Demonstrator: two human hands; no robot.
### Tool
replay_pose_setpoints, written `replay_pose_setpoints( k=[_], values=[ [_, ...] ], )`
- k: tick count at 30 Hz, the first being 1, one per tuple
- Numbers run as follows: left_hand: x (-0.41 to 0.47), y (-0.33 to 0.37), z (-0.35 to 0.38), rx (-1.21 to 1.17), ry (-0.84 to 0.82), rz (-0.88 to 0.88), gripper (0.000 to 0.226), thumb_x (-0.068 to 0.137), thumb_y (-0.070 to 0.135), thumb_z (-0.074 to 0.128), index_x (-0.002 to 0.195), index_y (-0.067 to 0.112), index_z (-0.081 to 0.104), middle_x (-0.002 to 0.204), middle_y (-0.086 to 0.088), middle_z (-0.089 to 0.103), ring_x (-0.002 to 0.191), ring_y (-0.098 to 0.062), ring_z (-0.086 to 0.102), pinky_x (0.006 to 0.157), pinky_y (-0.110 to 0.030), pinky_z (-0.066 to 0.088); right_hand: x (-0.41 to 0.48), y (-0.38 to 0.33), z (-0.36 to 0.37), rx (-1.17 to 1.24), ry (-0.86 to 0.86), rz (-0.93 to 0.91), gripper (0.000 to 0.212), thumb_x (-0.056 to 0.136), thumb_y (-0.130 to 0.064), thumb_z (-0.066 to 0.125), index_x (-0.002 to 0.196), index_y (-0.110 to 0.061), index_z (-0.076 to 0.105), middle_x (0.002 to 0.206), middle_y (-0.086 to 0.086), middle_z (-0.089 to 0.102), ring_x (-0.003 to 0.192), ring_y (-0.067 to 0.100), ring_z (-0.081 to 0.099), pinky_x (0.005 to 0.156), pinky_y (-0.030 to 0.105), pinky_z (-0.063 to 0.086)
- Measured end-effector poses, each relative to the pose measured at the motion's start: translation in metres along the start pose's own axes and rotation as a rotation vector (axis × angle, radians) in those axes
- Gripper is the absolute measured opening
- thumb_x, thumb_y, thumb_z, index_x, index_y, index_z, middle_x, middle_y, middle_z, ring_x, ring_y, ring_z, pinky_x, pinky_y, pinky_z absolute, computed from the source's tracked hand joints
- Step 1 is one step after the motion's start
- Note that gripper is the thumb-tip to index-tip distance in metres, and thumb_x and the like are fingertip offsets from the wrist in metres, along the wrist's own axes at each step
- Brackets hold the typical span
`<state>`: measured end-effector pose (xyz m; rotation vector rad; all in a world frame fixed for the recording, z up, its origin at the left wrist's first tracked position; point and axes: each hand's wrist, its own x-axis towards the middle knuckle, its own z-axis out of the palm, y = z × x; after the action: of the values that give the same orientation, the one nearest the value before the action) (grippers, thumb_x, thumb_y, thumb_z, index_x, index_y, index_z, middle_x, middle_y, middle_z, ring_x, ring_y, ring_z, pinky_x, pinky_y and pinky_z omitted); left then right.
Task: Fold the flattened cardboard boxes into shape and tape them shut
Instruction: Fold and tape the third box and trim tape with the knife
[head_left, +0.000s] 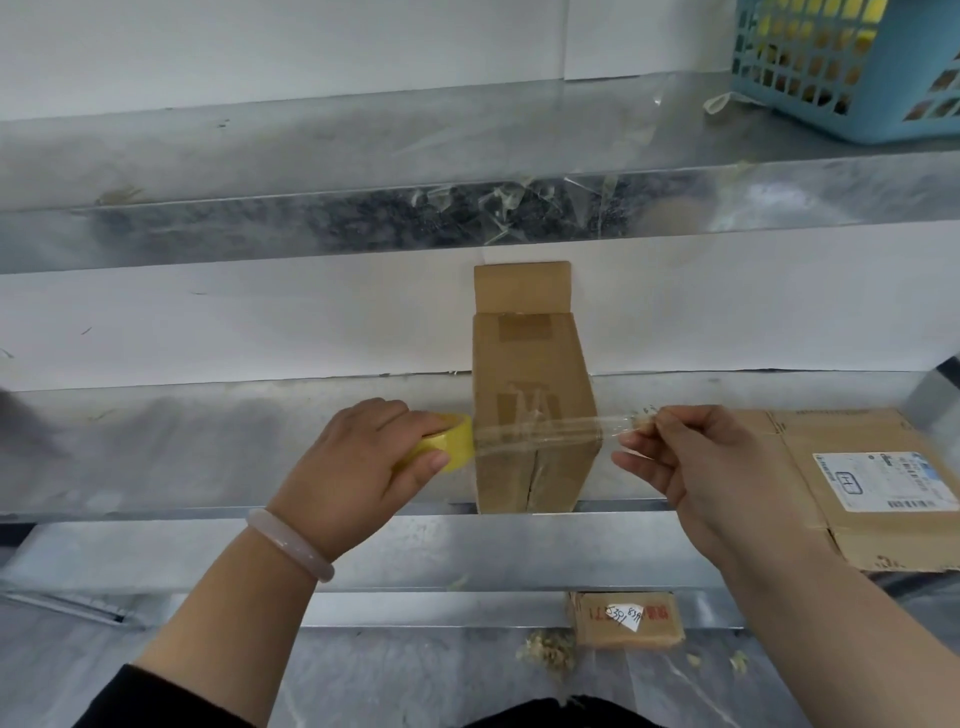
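A small folded cardboard box (530, 374) lies on the metal shelf (208, 457), its seamed end facing me and a flap standing up at its far end. My left hand (358, 467) grips a yellow roll of clear tape (449, 441) just left of the box. A strip of clear tape (550, 434) stretches from the roll across the box's near top edge. My right hand (696, 457) pinches the strip's free end just right of the box.
A flattened cardboard box (857, 483) with a white label lies at the right of the shelf. A blue plastic basket (852, 67) stands on the upper shelf at top right. On the floor below lie a small cardboard box (628, 618) and scraps.
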<state>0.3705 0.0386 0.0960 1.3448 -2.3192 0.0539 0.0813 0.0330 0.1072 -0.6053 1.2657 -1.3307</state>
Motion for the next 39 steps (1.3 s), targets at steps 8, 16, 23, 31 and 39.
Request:
replay_pose_setpoints(
  k=[8,16,23,31,39],
  values=[
    [0.002,-0.002,-0.006,0.17,0.151,-0.033,0.059,0.091,0.065,0.037,0.082,0.018,0.071,0.065,0.005,0.059,0.061,-0.021,0.058,0.065,-0.029,0.043,0.001,0.004,0.001,-0.026,-0.001,-0.042,0.015,0.101,-0.001,0.046,0.09,-0.005,0.057,0.071,0.009,0.066,0.063,0.019,0.069,0.058,0.031,0.059],
    [-0.005,-0.007,-0.012,0.059,0.105,0.008,0.038,0.094,0.04,0.04,0.071,0.015,0.057,0.06,0.007,0.047,0.054,-0.017,0.042,0.061,-0.03,0.033,0.005,-0.002,-0.007,-0.026,-0.002,-0.069,0.016,0.101,0.0,0.045,0.09,-0.004,0.056,0.068,0.007,0.066,0.062,0.019,0.069,0.056,0.031,0.059],
    [-0.006,0.0,-0.005,0.141,0.106,-0.112,0.037,0.085,0.054,0.046,0.083,0.022,0.064,0.067,0.012,0.057,0.054,-0.014,0.053,0.05,-0.021,0.037,0.004,-0.001,-0.014,-0.025,0.0,-0.075,0.018,0.101,0.0,0.045,0.087,-0.004,0.057,0.07,0.009,0.066,0.063,0.019,0.069,0.057,0.031,0.059],
    [-0.002,-0.005,0.003,0.148,0.057,-0.103,0.043,0.087,0.061,0.043,0.105,0.033,0.071,0.079,0.01,0.058,0.063,-0.014,0.059,0.052,-0.022,0.04,0.005,-0.001,-0.019,-0.034,0.03,-0.069,0.02,0.101,0.0,0.045,0.085,-0.006,0.056,0.065,0.006,0.067,0.061,0.017,0.07,0.055,0.031,0.06],
    [0.009,-0.005,0.014,0.169,0.04,-0.08,0.044,0.087,0.059,0.043,0.101,0.031,0.074,0.075,0.007,0.059,0.063,-0.018,0.059,0.055,-0.025,0.045,0.014,0.008,-0.025,-0.034,0.062,-0.025,0.025,0.101,0.0,0.044,0.081,-0.007,0.057,0.062,0.003,0.067,0.062,0.017,0.068,0.058,0.031,0.061]
  ],
)
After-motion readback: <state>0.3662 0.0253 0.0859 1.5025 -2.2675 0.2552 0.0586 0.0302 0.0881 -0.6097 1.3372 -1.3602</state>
